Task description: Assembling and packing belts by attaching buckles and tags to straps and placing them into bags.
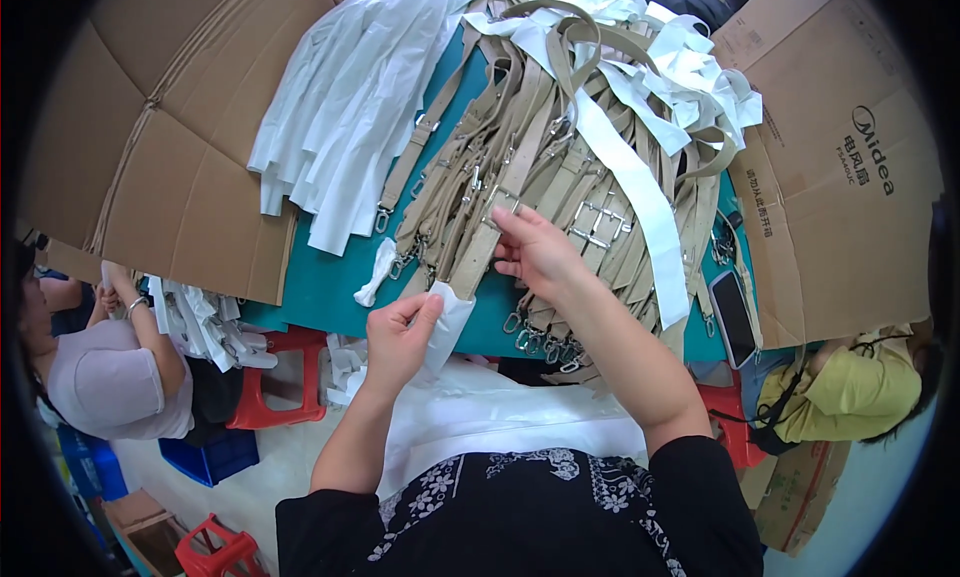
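Observation:
My left hand [397,342] is closed, pinching a white paper sleeve [448,322] at the lower end of a beige strap [472,260]. Close by, my right hand [540,254] has its thumb and forefinger on the same strap, at its metal buckle [503,201]. The strap slants away from me over a heap of similar beige straps [600,187] with silver buckles. Metal snap hooks [545,347] hang over the near table edge. A long white paper strip [635,192] lies across the heap on the right.
A stack of white strips [350,107] lies at the back left of the green table [320,287]. Cardboard sheets stand left [190,177] and right [830,177]. A phone [733,319] rests near the right edge. Co-workers sit at left [115,382] and right [850,392].

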The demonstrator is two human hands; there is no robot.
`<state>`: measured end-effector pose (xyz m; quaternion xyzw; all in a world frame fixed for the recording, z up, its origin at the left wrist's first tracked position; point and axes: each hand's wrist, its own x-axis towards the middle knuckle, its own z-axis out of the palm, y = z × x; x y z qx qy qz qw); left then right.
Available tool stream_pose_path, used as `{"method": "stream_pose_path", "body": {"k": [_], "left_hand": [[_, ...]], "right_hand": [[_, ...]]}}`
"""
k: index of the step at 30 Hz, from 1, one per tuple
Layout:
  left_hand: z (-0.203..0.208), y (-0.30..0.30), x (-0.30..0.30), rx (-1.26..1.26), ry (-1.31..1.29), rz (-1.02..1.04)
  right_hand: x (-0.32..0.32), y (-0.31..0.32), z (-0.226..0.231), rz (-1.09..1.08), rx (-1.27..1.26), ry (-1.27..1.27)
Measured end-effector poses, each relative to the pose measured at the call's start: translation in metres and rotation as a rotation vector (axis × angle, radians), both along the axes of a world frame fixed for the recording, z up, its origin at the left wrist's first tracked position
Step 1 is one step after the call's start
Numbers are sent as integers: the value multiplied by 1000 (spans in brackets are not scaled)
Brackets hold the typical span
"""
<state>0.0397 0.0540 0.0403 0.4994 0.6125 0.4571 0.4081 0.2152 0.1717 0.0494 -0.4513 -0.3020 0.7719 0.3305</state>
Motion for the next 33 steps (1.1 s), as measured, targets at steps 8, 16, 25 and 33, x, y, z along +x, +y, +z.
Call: {"method": "stream_pose_path", "body": {"k": [8,16,25,33], "left_hand": [[-9,-1,-5,-44,-119,33],[-15,-7,1,-1,-291,-9],[-9,2,2,209,78,-116],[8,15,-7,45,-62,-213]], "right_hand": [[-12,-39,3,160,313,-25],[6,-45,-2,259,361,49],[18,-44,-9,390,46,170],[6,-46,8,137,399,-14]]}}
